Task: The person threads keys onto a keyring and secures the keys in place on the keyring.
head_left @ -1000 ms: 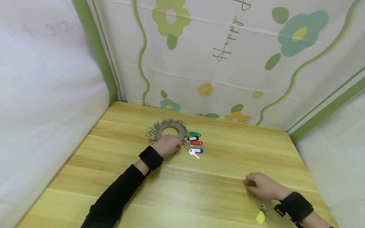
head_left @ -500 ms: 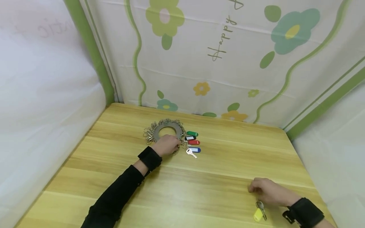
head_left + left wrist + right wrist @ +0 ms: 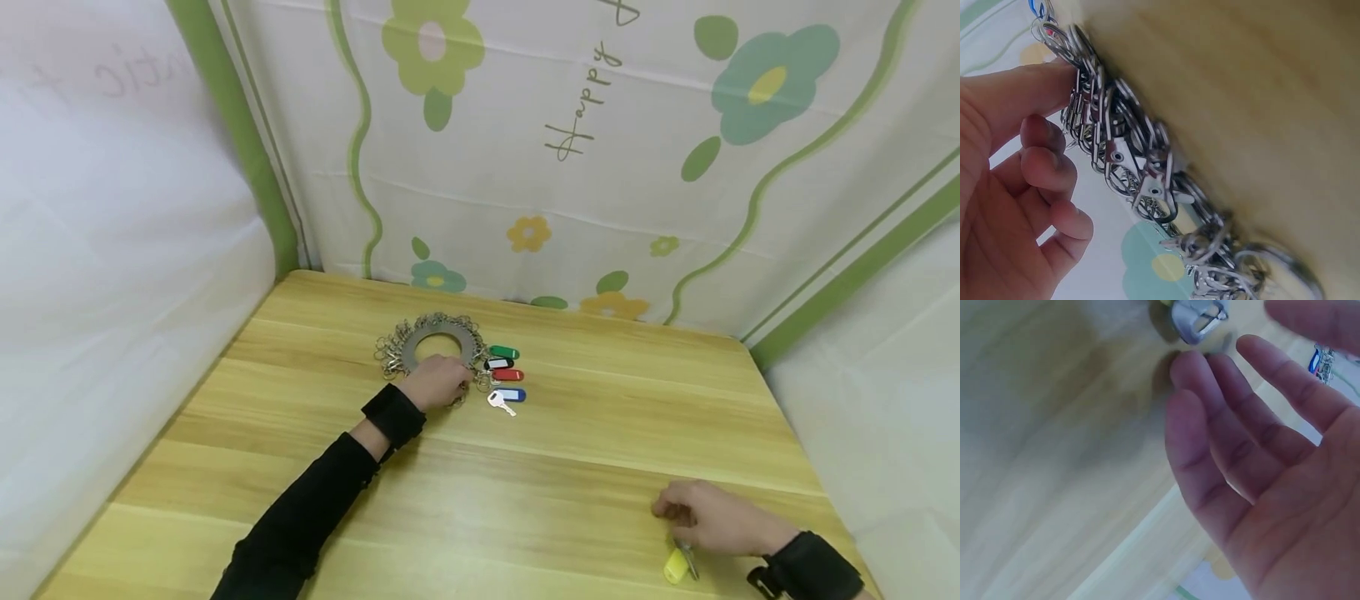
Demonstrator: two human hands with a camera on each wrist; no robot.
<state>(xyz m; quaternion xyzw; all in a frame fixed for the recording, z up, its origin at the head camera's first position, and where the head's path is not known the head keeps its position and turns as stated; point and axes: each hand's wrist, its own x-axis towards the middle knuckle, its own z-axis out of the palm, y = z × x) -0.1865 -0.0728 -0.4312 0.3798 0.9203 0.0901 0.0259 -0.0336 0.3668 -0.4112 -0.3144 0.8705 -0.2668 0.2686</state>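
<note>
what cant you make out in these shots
- Near edge of the ring of metal clips: head view, covered by the left hand.
- Labels on the coloured key tags: head view, too small to read.
- Key with the yellow tag: head view, partly under the right hand; right wrist view, cut off by the top edge and blurred.
- Whether the right hand touches that key: unclear in both views.

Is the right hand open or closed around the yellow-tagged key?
Open. In the right wrist view the right hand has its fingers spread, holding nothing; the key lies on the table beyond the fingertips.
</note>
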